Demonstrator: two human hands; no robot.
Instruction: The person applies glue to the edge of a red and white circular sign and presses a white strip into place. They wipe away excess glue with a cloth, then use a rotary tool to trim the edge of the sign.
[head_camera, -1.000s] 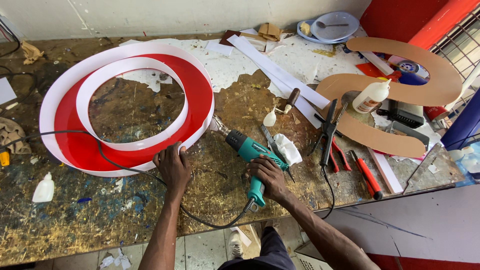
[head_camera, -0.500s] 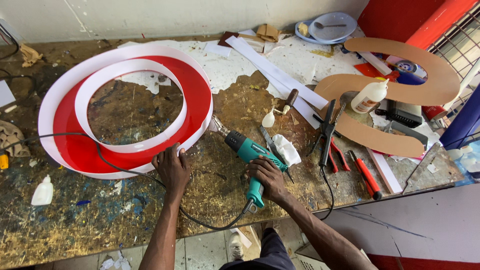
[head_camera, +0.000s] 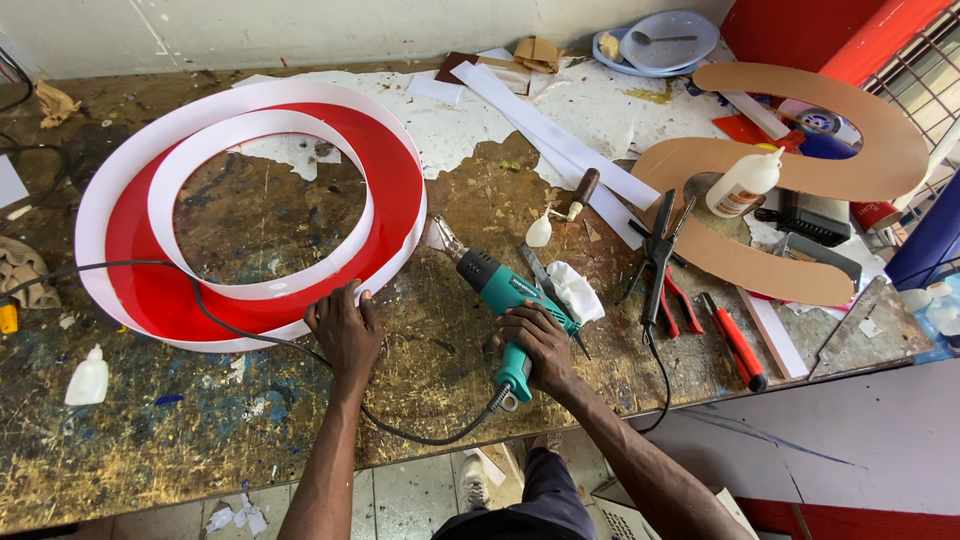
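Note:
A big red ring-shaped sign letter (head_camera: 395, 195) with white upright walls lies on the worn workbench (head_camera: 250, 430). My left hand (head_camera: 343, 327) presses on its near outer white wall. My right hand (head_camera: 538, 345) grips the handle of a teal heat gun (head_camera: 500, 290), which rests low over the bench. The gun's metal nozzle (head_camera: 441, 238) points at the ring's right outer wall, almost touching it. The gun's black cord (head_camera: 215, 315) loops off the front edge and runs left across the red face.
Right of the gun lie a white rag (head_camera: 576, 291), pliers (head_camera: 655, 255), a red-handled cutter (head_camera: 735, 342), a glue bottle (head_camera: 745, 182) and a brown S-shaped board (head_camera: 850, 160). White strips (head_camera: 560, 140) and grey plates (head_camera: 665, 42) sit at the back. A small white bottle (head_camera: 88, 376) lies front left.
Nothing has visibly moved apart from a slight shift of the camera; both hands and the heat gun stay in place.

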